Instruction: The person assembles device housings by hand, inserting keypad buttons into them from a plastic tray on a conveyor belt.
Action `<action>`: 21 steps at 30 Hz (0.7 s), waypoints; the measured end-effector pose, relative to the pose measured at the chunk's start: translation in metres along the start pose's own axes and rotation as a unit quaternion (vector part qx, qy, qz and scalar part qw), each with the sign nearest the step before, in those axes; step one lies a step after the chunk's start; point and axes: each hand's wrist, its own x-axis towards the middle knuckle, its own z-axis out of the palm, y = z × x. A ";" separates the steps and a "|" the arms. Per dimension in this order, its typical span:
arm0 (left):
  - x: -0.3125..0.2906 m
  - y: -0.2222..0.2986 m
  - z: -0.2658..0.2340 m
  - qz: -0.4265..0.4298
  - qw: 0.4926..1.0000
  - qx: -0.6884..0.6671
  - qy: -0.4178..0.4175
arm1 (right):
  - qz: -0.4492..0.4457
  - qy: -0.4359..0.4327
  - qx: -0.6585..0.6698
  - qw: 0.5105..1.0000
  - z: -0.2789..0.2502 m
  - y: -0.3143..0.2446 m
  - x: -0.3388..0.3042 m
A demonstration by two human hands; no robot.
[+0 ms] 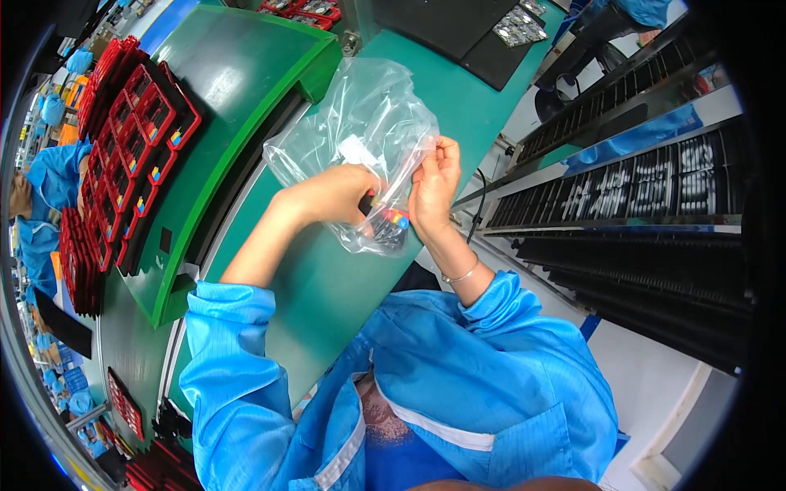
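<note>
A large clear plastic bag is held up over the green bench, with a white label-like patch showing through it. My left hand is at the lower part of the bag, its fingers curled in around something dark that I cannot make out. Beside those fingers, in the bottom of the bag, lie small dark parts with red, yellow and blue ends. My right hand pinches the bag's right edge between thumb and fingers. Film and folds partly cover both sets of fingertips.
Red trays with small coloured parts stand stacked on the green conveyor at left. Black boards and silvery packs lie at the back. Black slotted racks stand right. Another person in blue is far left.
</note>
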 end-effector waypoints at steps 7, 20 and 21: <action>0.006 0.030 0.043 -0.021 0.991 0.063 0.119 | -0.113 0.052 -0.119 0.985 0.007 0.025 0.007; -0.038 0.008 0.097 -0.125 0.948 -0.188 0.222 | -0.063 0.065 -0.042 0.995 0.040 0.009 0.013; -0.040 0.006 0.098 -0.143 0.940 -0.225 0.215 | -0.029 0.078 0.026 0.996 0.037 0.004 0.017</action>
